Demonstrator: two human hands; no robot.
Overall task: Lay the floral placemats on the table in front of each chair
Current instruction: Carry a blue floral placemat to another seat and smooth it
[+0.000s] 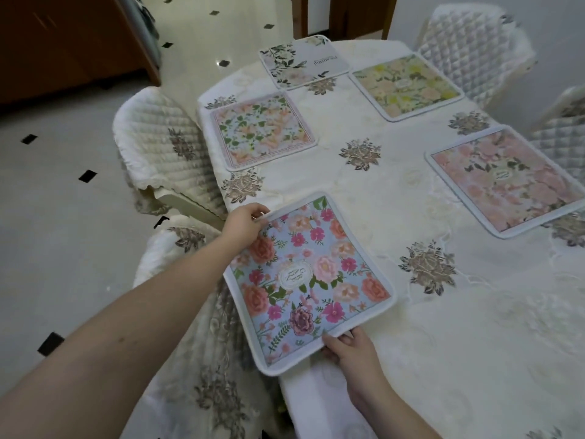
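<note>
The blue rectangular fabric placemat with pink and orange flowers (308,280) lies at the near left edge of the table under a cream embroidered tablecloth (395,191), one corner hanging over that edge. The left hand (245,224) pinches the placemat's far left corner, and the right hand (349,345) pinches its near edge with the thumb on top. Four other floral placemats (262,129) lie farther along the table, in front of the white quilted chairs (161,144).

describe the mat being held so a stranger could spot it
On the cream tablecloth, look at the near left edge, overhanging a chair. The blue placemat, gripped by both hands, is the only one with a blue ground and bright pink flowers.
</note>
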